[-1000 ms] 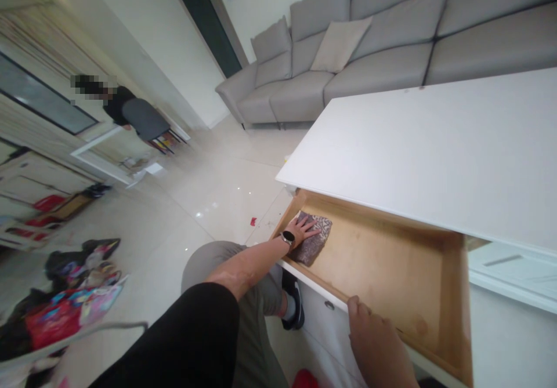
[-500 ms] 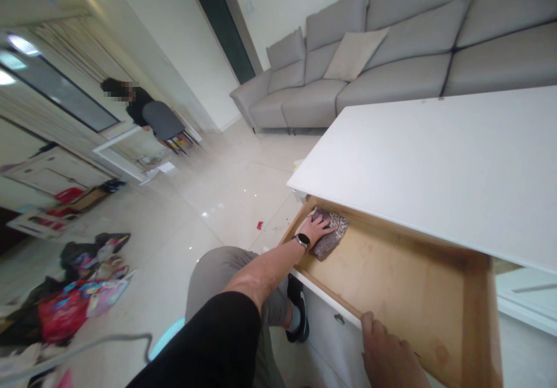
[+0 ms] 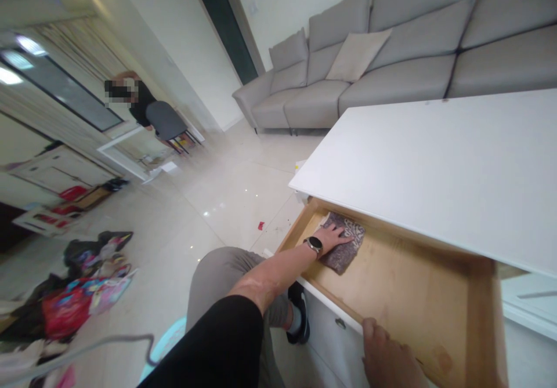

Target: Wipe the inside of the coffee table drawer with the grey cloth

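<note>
My left hand (image 3: 333,238), with a watch on its wrist, lies flat with fingers spread on a folded brown-and-white patterned cloth (image 3: 343,257). Cloth and hand are inside the pulled-out wooden drawer (image 3: 404,283), near its left end. At the lower right, my right hand (image 3: 387,353) has its fingers hooked over the drawer's front edge; its thumb is out of sight. The drawer belongs to a low white table (image 3: 426,162), and a small knob (image 3: 340,323) shows on its white front.
A grey sofa (image 3: 313,101) stands behind the table. To the left, bags and clothes (image 3: 82,301) are piled on the tiled floor, with a light-blue basin (image 3: 167,341) near my leg. Farther off, a person (image 3: 141,104) is by a grey chair (image 3: 167,120).
My left hand has slid to the right along the drawer, and the cloth has moved with it. My right hand stays on the drawer's edge. The distant person has raised an arm.
</note>
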Demonstrator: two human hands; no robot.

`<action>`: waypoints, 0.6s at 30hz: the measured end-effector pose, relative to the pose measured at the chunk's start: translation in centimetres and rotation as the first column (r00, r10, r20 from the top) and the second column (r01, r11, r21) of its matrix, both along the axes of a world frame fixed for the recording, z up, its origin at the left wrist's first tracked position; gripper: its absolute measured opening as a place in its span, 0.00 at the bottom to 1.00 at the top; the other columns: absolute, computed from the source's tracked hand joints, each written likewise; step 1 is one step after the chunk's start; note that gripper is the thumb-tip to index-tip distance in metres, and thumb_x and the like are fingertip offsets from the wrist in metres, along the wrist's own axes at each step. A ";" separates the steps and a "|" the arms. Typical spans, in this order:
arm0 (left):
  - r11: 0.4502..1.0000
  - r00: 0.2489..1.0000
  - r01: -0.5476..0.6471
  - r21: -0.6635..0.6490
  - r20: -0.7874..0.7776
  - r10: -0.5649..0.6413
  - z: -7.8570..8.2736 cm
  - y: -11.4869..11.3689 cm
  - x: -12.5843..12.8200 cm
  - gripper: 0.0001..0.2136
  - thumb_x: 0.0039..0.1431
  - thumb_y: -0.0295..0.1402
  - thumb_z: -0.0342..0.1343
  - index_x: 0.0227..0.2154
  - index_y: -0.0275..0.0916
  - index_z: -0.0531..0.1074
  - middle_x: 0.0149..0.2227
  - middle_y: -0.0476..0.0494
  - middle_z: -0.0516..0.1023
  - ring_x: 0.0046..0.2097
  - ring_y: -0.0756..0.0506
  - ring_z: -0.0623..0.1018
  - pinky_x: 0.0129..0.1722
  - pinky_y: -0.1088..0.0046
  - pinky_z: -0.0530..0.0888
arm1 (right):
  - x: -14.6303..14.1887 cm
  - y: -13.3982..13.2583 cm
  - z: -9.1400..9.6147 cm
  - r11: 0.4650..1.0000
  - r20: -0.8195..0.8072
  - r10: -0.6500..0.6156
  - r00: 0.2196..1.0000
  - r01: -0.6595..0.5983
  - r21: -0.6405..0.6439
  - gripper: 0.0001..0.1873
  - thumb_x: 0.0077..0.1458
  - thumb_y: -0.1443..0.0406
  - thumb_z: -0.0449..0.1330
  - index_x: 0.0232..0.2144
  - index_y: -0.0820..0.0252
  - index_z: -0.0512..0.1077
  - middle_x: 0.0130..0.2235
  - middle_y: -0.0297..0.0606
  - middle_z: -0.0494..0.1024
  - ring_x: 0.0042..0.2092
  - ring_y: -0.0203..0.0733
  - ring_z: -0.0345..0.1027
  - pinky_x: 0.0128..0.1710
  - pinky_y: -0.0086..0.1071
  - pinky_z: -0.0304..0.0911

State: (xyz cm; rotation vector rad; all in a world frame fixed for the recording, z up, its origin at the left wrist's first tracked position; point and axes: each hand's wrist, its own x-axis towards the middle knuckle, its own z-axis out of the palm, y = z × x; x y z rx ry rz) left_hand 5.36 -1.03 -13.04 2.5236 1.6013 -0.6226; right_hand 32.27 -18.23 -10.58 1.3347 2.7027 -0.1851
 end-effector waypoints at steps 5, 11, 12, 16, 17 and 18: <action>0.998 0.995 0.059 0.031 0.081 -0.061 -1.3 0.8 5.4 0.36 0.67 0.23 0.47 0.73 0.59 0.52 0.70 0.39 0.60 0.62 0.32 0.65 0.45 0.53 0.78 | 0.0 0.2 0.1 1.000 0.000 0.004 1.000 -0.004 -0.017 0.12 0.57 0.75 0.57 0.42 0.64 0.74 0.35 0.51 0.82 0.34 0.52 0.82 0.32 0.37 0.71; 0.974 0.963 0.199 0.104 0.162 -0.214 -2.5 0.9 13.2 0.32 0.69 0.24 0.44 0.69 0.64 0.60 0.68 0.43 0.64 0.61 0.34 0.67 0.45 0.51 0.78 | 0.1 0.5 0.1 0.999 -0.028 -0.003 1.000 0.001 -0.046 0.11 0.57 0.74 0.57 0.41 0.63 0.74 0.35 0.50 0.82 0.33 0.51 0.82 0.32 0.36 0.72; 0.969 0.957 0.224 0.106 0.166 -0.239 -2.5 0.7 14.5 0.31 0.70 0.25 0.42 0.69 0.65 0.61 0.68 0.44 0.64 0.61 0.35 0.67 0.45 0.52 0.77 | 0.1 0.5 0.0 0.999 -0.025 -0.004 1.000 0.003 -0.045 0.11 0.56 0.74 0.58 0.42 0.63 0.74 0.35 0.50 0.82 0.33 0.51 0.82 0.32 0.36 0.72; 0.937 0.919 0.333 0.104 0.185 -0.347 -2.6 -0.6 19.4 0.32 0.72 0.26 0.32 0.70 0.65 0.60 0.70 0.47 0.63 0.63 0.36 0.67 0.46 0.52 0.76 | -0.1 0.5 -0.6 0.998 0.009 0.009 1.000 -0.008 -0.058 0.14 0.55 0.75 0.58 0.43 0.64 0.76 0.38 0.52 0.83 0.35 0.53 0.82 0.34 0.38 0.73; 0.929 0.910 0.352 0.118 0.190 -0.369 -2.6 -0.9 20.4 0.32 0.72 0.26 0.31 0.70 0.65 0.60 0.70 0.47 0.63 0.63 0.36 0.68 0.45 0.52 0.76 | -0.2 0.5 -0.8 0.997 0.029 0.010 1.000 -0.008 -0.078 0.14 0.55 0.75 0.58 0.43 0.65 0.77 0.39 0.53 0.83 0.36 0.54 0.83 0.35 0.39 0.73; 0.922 0.903 0.364 0.136 0.193 -0.385 -2.7 -1.2 21.1 0.32 0.72 0.26 0.31 0.70 0.64 0.60 0.70 0.46 0.63 0.63 0.36 0.68 0.45 0.52 0.76 | -0.2 0.5 -0.9 0.994 0.054 0.009 0.998 -0.003 -0.105 0.13 0.55 0.76 0.57 0.41 0.66 0.78 0.39 0.55 0.83 0.37 0.55 0.83 0.36 0.40 0.73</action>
